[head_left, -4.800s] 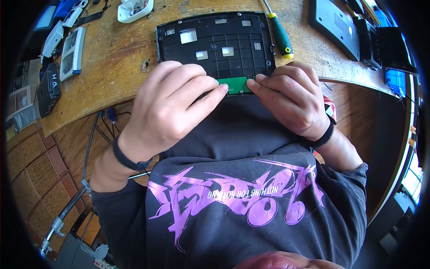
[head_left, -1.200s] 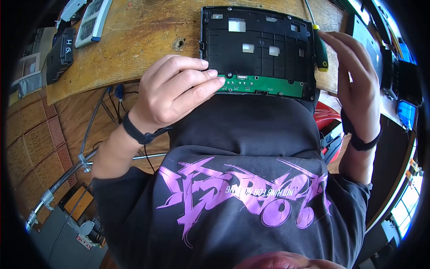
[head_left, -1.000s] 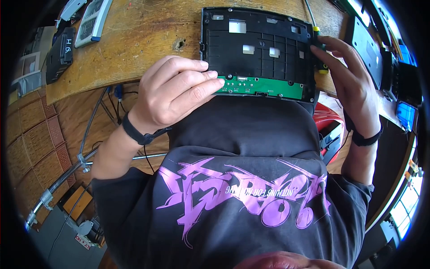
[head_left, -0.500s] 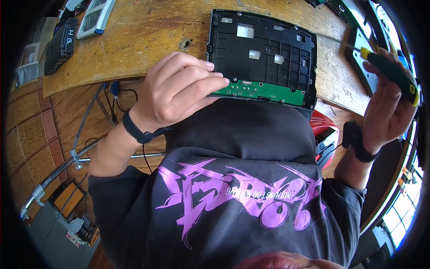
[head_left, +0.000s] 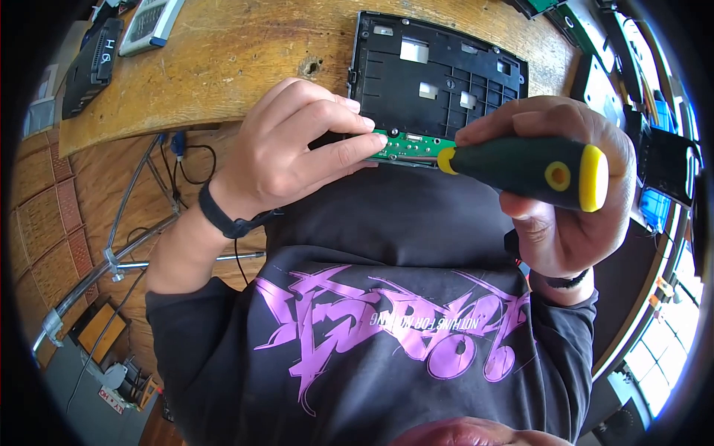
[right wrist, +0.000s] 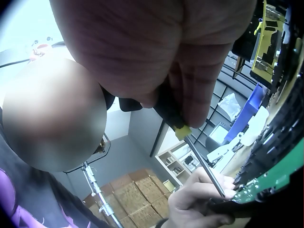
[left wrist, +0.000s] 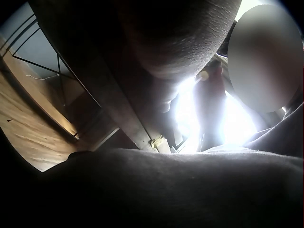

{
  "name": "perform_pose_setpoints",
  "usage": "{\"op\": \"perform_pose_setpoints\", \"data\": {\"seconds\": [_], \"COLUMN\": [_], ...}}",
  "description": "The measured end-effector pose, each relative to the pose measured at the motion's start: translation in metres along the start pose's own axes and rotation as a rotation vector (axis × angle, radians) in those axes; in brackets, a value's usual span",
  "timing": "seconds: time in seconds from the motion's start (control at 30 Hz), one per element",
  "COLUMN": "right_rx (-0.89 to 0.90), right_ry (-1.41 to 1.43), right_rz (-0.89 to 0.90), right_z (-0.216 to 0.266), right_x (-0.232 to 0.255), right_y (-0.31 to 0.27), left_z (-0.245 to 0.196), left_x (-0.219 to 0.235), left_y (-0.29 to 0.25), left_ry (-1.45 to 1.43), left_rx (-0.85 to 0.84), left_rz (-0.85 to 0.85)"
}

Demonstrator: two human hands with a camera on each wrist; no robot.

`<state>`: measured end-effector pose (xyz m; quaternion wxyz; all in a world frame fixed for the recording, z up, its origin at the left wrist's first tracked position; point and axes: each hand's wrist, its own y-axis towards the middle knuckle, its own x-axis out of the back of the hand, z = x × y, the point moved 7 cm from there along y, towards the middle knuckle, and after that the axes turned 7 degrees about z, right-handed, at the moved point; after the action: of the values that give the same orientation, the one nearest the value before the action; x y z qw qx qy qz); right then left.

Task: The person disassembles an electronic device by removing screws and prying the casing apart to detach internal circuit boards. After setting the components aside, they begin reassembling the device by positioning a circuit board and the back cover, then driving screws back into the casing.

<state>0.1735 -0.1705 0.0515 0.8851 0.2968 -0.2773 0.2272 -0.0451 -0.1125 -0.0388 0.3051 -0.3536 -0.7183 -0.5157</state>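
A black plastic panel (head_left: 394, 89) with cut-out windows lies at the bench's near edge, and a green circuit board (head_left: 424, 144) runs along its near side. My left hand (head_left: 294, 152) holds the panel's near left corner, fingertips on the board's left end, thumb hidden below. My right hand (head_left: 619, 175) grips a dark green and yellow screwdriver (head_left: 520, 169), handle pointing right. In the right wrist view its metal shaft (right wrist: 206, 167) slants down to the board beside my left fingers (right wrist: 202, 191). My right hand covers the panel's near right part. The left wrist view is mostly dark.
The wooden bench (head_left: 216, 67) extends left and behind the panel. A black box (head_left: 93, 70) and a grey-white device (head_left: 151, 26) stand at the left. More devices (head_left: 595, 85) crowd the right side. A metal pole (head_left: 78, 290) stands low at the left.
My right hand left the board, took up the screwdriver lying right of the panel, swung it outward, then brought it back left over the board. My left hand stayed at the panel's corner.
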Motion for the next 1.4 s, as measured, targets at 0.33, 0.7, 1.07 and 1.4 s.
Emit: {"op": "perform_pose_setpoints", "data": {"seconds": [0.33, 0.7, 1.07, 1.4], "right_rx": [-0.035, -0.081, -0.042, -0.068], "right_ry": [-0.090, -0.009, -0.038, -0.036], "right_rz": [0.054, -0.072, 0.039, 0.032], "right_z": [0.005, 0.006, 0.008, 0.013], "right_x": [-0.004, -0.007, -0.007, -0.013], "right_y": [0.003, -0.004, 0.006, 0.017], "left_z": [-0.001, 0.000, 0.000, 0.000], "left_x": [0.000, 0.000, -0.001, 0.000], "left_y": [-0.001, -0.003, -0.004, -0.004], "left_ry": [0.011, -0.008, -0.011, -0.032], "left_rx": [-0.031, -0.039, -0.047, -0.036], "left_rz": [-0.026, -0.055, -0.062, -0.090]}}
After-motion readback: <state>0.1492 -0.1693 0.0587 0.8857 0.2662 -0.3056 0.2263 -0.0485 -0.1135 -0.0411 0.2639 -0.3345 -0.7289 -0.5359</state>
